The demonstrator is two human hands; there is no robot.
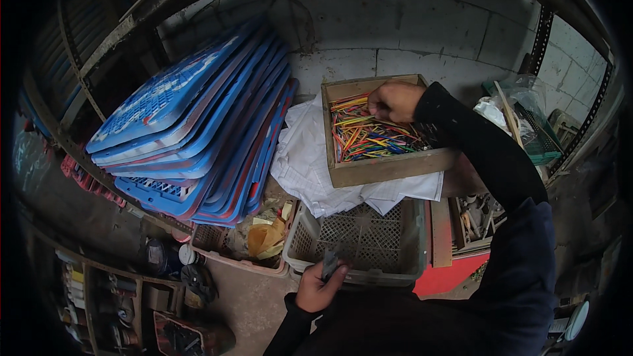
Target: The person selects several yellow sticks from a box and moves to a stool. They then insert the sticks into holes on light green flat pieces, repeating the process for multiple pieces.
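My right hand [393, 100] reaches into a shallow wooden box [386, 166] filled with several thin coloured sticks [366, 137], fingers closed down among them at the box's far edge. My left hand [319, 285] is low in the middle, fingers closed around a small dark grey object [330, 264], just at the near rim of a pale plastic mesh basket [359, 240]. The wooden box rests on a heap of white paper sheets [306, 161] lying over the basket.
A leaning stack of blue and red plastic crate panels [198, 125] stands at the left. A grey block wall [409, 33] is behind. A red bin [448, 275] and a small wooden tray of parts [476, 219] sit right; shelves with jars [132, 290] lie lower left.
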